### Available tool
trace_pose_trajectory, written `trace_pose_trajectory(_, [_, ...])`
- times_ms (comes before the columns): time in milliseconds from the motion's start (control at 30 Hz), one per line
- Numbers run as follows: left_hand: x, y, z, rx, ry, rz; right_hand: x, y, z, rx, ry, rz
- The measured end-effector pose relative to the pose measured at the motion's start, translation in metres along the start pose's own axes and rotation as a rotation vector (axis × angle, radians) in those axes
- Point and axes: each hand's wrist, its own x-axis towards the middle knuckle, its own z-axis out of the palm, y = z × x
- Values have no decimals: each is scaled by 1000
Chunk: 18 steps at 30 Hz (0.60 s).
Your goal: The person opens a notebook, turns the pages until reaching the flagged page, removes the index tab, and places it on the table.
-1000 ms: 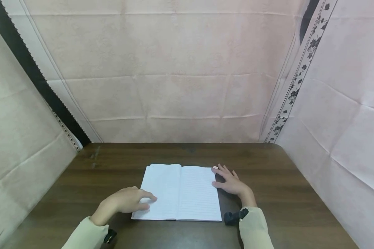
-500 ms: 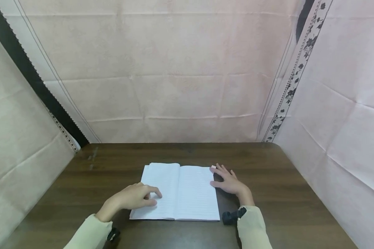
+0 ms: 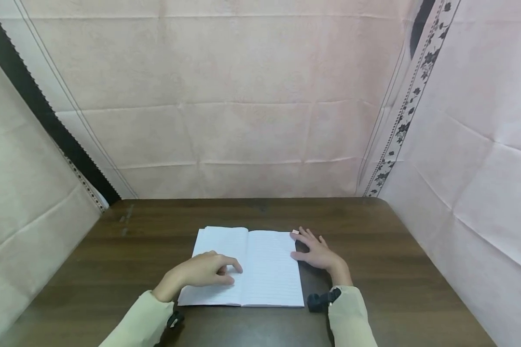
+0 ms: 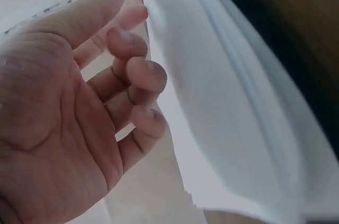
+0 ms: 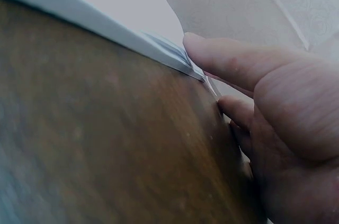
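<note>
An open notebook (image 3: 272,270) with lined pages lies on the brown table. Over its left page is my left hand (image 3: 208,270), its index finger reaching near the middle fold. The left wrist view shows the fingers of this hand (image 4: 58,113) loosely bent, with nothing held, beside the white pages (image 4: 212,86). My right hand (image 3: 319,253) rests at the notebook's right edge, fingers spread. The right thumb (image 5: 217,57) touches the page edge in the right wrist view. A small pale piece (image 3: 295,232) shows at the upper right corner; what it is, I cannot tell.
The wooden table (image 3: 156,217) extends around the notebook. Pale cloth (image 3: 243,135) hangs behind it and along both sides. A dark camera mount (image 3: 319,302) sits on the right wrist, and another mount (image 3: 175,319) on the left.
My left hand has moved right across the left page, from its outer edge towards the middle fold. The right hand stays at the right edge. The view has shifted slightly.
</note>
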Motion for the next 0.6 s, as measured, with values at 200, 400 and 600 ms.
trace_pose_trajectory(200, [25, 13, 13, 31, -42, 26, 1, 2, 1, 12, -6, 6])
trace_pose_trajectory(400, [47, 34, 31, 114, -93, 81, 1, 2, 1, 1, 0, 14])
trace_pose_trajectory(600, [59, 54, 43, 217, -103, 138, 0, 2, 0, -13, 8, 10])
